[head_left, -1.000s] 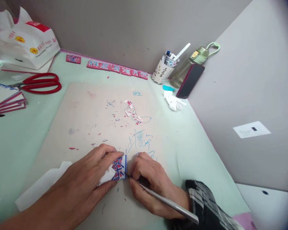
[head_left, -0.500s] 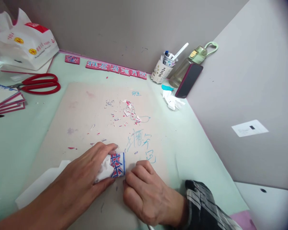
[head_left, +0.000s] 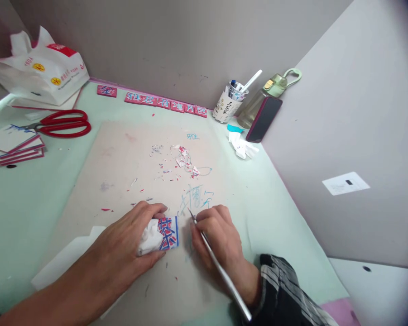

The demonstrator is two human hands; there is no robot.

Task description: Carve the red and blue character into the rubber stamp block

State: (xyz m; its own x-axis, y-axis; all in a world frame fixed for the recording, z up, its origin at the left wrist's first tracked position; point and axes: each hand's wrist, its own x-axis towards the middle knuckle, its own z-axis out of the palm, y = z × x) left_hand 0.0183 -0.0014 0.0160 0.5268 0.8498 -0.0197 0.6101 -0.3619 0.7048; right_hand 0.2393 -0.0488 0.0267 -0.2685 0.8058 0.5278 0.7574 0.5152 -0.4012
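Observation:
A small tile [head_left: 169, 233] with blue and red character strokes lies on the beige board [head_left: 115, 156]. My left hand [head_left: 132, 240] grips it between thumb and fingers, with a crumpled white tissue [head_left: 150, 238] over its left part. To the right, my right hand [head_left: 220, 240] is closed around a slim silver carving knife [head_left: 220, 270]. The knife's tip points up and left, apart from the tile. Red and white shavings [head_left: 181, 156] are scattered on the board above my hands, near blue pen writing.
Red-handled scissors [head_left: 66, 123] and stacked cards [head_left: 15, 140] lie at the left, below a white bag [head_left: 50, 72]. Carved red tiles [head_left: 146, 98] line the back edge. A pen cup [head_left: 229, 102], green bottle [head_left: 258, 106], phone [head_left: 265, 118] and tissue [head_left: 242, 146] stand or lie at the back right.
My right hand has moved up and right, away from the tile, and the knife now shows along its length. My left hand still holds the tile. The view has shifted slightly.

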